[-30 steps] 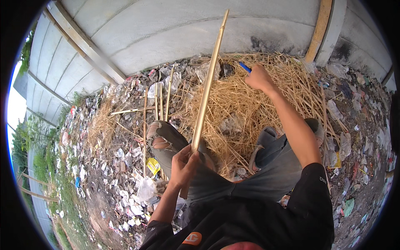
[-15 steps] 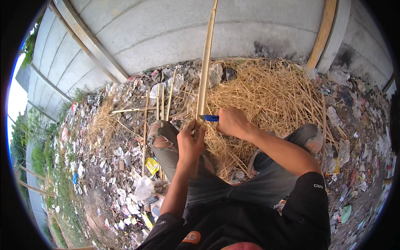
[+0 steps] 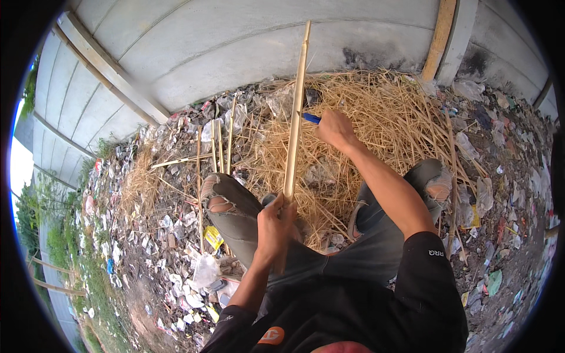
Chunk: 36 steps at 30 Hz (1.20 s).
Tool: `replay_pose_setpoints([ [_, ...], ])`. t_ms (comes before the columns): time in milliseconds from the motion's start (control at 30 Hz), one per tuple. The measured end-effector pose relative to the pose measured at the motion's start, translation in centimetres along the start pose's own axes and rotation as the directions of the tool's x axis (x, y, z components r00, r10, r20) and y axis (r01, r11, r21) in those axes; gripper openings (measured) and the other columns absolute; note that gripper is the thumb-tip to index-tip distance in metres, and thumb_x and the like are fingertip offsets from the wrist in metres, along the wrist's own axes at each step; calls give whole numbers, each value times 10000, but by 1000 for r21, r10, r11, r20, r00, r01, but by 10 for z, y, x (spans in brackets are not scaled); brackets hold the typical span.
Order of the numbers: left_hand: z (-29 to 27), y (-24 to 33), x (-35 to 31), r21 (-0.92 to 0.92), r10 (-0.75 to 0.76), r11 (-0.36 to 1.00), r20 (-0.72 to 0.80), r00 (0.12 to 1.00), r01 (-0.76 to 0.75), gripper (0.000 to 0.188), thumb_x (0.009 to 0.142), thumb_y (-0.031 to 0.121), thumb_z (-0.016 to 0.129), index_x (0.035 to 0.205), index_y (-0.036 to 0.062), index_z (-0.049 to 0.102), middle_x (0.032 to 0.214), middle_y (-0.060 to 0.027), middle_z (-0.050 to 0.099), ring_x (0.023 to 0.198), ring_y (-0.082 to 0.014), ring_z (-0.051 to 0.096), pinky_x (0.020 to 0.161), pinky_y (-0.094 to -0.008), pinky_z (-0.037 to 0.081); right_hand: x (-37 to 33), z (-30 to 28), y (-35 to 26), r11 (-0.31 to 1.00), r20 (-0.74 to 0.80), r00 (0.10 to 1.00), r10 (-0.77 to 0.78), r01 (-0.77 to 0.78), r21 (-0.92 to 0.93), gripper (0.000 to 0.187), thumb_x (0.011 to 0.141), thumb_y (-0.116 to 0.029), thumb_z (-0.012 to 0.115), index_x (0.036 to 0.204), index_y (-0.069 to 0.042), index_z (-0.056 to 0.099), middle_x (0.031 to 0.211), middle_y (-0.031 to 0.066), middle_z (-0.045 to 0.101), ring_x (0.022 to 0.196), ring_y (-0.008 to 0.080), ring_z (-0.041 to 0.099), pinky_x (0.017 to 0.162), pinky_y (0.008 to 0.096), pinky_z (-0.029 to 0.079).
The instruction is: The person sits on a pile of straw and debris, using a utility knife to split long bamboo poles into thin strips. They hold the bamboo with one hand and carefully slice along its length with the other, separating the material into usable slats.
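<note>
Pinches the pale strip (image 3: 293,147) (probably light, springy, splinter-edged, best taken low) toward its lower end, over the straw (image 3: 379,126), with the left hand (image 3: 274,228), and curls the right hand (image 3: 336,129) round the blue tool (image 3: 311,118) beside it.

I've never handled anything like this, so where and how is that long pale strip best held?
Probably pinch the long pale strip across its narrow width at the lower end, from the near left, where the left hand holds it. It points away from the body, and the blue-handled tool in the right hand sits at its right edge farther up.
</note>
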<state>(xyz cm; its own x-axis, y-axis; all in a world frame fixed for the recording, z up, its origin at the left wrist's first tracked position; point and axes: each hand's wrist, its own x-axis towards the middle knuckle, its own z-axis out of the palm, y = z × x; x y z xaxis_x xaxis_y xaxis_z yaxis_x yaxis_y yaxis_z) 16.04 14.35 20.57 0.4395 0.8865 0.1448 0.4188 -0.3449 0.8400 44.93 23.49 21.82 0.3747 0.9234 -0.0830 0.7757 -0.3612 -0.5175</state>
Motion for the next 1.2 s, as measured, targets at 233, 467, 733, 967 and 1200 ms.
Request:
replay_pose_setpoints([
  [233,-26,7,-73,-81,20,997,228,973,-2,420,981,181,659,1327,-49,594,729,35,581,565,-33,506,529,-218,415,38,-61,71,966,-277,928,250,-258,9,223,880,-197,698,968,7,718,922,188,727,893,340,726,777,452,560],
  [467,-68,24,-105,-64,-196,969,394,898,239,425,941,150,694,1284,-79,591,877,-121,636,779,-128,587,709,-285,493,49,-78,139,927,-474,801,366,-356,114,252,855,-248,744,922,-6,728,897,194,729,856,356,725,762,468,553],
  [733,-82,6,-101,-358,-262,774,571,778,523,489,1005,204,646,1401,-60,533,727,35,575,537,-15,479,493,-186,369,66,-61,139,896,-301,878,372,-255,364,257,877,-223,665,780,14,694,695,160,669,612,236,655,559,406,502],
  [967,-86,-10,-96,-455,-245,695,578,778,557,501,1017,207,626,1417,-69,507,710,28,554,489,-32,477,443,-201,375,53,-79,121,917,-137,987,86,-24,398,152,782,-143,649,687,-42,586,613,80,543,537,201,525,542,388,402],
  [1200,-82,-12,-93,-387,-270,803,442,856,453,505,993,213,662,1372,-95,535,722,7,598,461,-34,486,436,-201,375,42,-93,112,960,-630,777,-2,177,216,229,787,-304,750,887,-125,648,653,22,599,586,162,589,584,359,471],
])
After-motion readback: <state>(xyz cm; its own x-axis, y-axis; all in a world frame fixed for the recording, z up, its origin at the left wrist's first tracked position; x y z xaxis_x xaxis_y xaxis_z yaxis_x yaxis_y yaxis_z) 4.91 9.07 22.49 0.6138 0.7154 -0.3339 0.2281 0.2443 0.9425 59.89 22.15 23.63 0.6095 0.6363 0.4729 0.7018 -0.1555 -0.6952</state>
